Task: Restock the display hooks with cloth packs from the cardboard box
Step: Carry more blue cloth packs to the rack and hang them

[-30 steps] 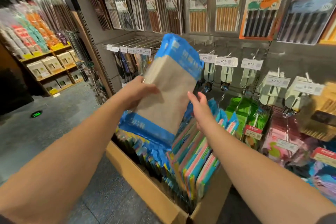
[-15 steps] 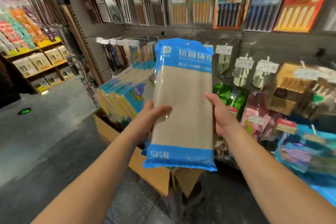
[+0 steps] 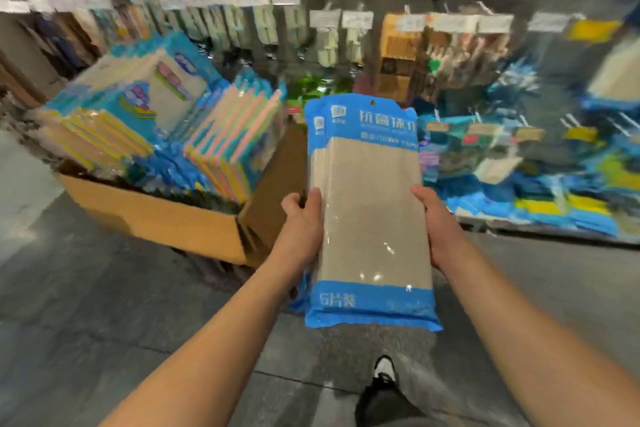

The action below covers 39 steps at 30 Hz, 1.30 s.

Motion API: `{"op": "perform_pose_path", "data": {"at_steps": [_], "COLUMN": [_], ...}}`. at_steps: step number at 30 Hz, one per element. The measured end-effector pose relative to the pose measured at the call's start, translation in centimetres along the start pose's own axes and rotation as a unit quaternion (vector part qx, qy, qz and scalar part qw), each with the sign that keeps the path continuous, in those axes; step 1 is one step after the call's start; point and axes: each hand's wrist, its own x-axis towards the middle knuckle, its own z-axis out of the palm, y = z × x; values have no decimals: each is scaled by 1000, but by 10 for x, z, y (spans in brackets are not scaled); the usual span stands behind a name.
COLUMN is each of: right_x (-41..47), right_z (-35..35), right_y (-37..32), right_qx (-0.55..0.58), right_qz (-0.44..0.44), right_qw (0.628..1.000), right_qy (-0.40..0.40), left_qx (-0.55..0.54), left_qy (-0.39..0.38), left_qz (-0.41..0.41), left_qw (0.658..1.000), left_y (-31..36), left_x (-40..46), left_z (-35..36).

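Note:
I hold a stack of cloth packs [image 3: 369,204] upright in front of me; the front pack shows beige cloth behind clear film, with blue bands at top and bottom. My left hand [image 3: 302,225] grips the stack's left edge, thumb on the front. My right hand [image 3: 437,222] grips its right edge. The cardboard box [image 3: 156,215] stands on the floor to the left, full of upright colourful cloth packs. The display hooks [image 3: 485,128] with hanging packs run along the wall to the right, blurred.
White price tags [image 3: 323,18] line the upper hook rows. Blue and yellow goods [image 3: 554,208] crowd the lowest display level at right. Grey floor [image 3: 86,305] spreads below, with my shoe [image 3: 384,371] on it.
The pack stack has come out of the box, turned upright and moved lower and right. My view has swung down and away from the box, and both hands now sit lower on its edges.

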Motion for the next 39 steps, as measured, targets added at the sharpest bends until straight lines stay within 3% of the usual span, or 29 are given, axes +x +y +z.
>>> {"op": "perform_pose_path", "data": {"at_steps": [3,9,17,22,27,33,39], "right_x": [-28,-74,-127,-154,-161,-133,-69], "right_z": [-51,-172,-360,-487,-567,-639,-722], "right_y": [-7,-36,-106,-160,-208,-240,-289], "right_qx": [18,51,83,96,90,77,32], "right_qz": [-10,-44,-75,-51,-43,-35,-58], "right_qw": [999,985,972,963,956,955,957], "right_qy": [50,159,208,246,277,283,282], "left_qx": [-84,-119,-116,-107,-77,-25,28], "left_qy": [-40,-255,-352,-377,-382,-369,-321], "left_qz": [-55,-82,-98,-105,-89,-53,48], "left_qw": [994,956,924,914,917,928,945], "left_y": [17,61,120,156,187,218,260], "left_x": [-4,-9,-12,-21,-14,30,106], "left_z": [43,154,363,500,593,666,724]}}
